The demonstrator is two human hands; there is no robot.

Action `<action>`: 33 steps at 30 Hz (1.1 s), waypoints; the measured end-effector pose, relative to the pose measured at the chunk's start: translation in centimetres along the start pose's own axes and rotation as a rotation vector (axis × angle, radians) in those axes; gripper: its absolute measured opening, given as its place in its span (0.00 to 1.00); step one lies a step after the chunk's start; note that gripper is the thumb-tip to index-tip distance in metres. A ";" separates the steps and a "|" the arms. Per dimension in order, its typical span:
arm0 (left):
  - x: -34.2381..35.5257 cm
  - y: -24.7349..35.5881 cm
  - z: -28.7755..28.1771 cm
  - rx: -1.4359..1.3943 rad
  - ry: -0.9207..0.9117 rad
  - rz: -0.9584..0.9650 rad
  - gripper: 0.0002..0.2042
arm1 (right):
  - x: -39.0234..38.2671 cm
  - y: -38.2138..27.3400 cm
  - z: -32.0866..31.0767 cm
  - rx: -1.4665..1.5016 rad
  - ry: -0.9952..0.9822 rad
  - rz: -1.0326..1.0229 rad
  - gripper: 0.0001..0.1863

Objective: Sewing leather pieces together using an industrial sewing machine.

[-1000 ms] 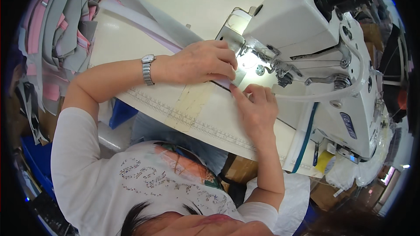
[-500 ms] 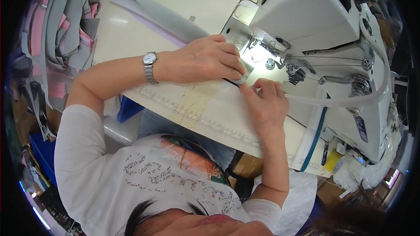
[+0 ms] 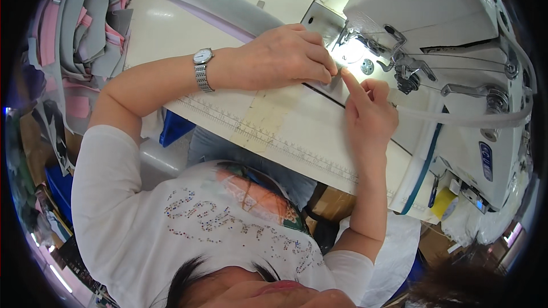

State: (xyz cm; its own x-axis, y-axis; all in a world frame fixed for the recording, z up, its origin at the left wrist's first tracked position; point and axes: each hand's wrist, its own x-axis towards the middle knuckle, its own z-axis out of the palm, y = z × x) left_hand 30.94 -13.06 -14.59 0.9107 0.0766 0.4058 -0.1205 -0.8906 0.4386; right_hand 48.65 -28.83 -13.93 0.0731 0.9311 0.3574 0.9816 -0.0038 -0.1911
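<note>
A long grey fabric strip (image 3: 251,14) runs from the upper left of the table to the sewing machine (image 3: 425,17), a pale lilac strip (image 3: 197,11) alongside it. My left hand (image 3: 291,60), with a metal watch on the wrist, lies over the grey strip. Its fingers are closed and press the strip's end beside the lit needle area. Close by, my right hand (image 3: 372,108) stretches its index finger to the left fingertips, the other fingers loosely curled. Nothing shows in the right hand. The strip's end is mostly hidden under the fingers.
Grey and pink fabric pieces (image 3: 85,28) hang in a heap at the left. A printed ruler scale (image 3: 285,140) follows the table's (image 3: 188,57) front edge. A white tube (image 3: 474,118) curves in front of the machine. A yellow tape roll (image 3: 444,204) sits at the right.
The machine and table sit a little further right in the picture. My right hand has moved up toward the left fingertips, its index finger straightened. The left hand still presses the strip.
</note>
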 end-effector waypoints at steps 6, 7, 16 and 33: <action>0.0 0.1 -0.3 0.122 -0.018 0.093 0.10 | 0.1 0.2 0.3 -0.184 0.010 -0.025 0.25; 0.1 0.2 -0.3 0.164 -0.046 0.113 0.11 | 0.1 0.3 0.3 -0.187 0.013 -0.030 0.25; -0.2 -0.7 -1.5 0.132 -0.082 0.088 0.09 | 1.5 -1.0 -0.4 -0.317 -0.223 0.029 0.27; 1.0 -2.2 -1.3 0.114 -0.005 0.101 0.06 | 1.6 1.3 1.5 -0.126 -0.103 0.016 0.25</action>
State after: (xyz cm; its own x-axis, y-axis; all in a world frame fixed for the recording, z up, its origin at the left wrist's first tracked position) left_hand 31.55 -10.44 -14.07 0.8982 -0.0176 0.4392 -0.1659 -0.9388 0.3019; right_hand 49.82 -26.85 -14.97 0.0770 0.9630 0.2581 0.9953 -0.0589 -0.0771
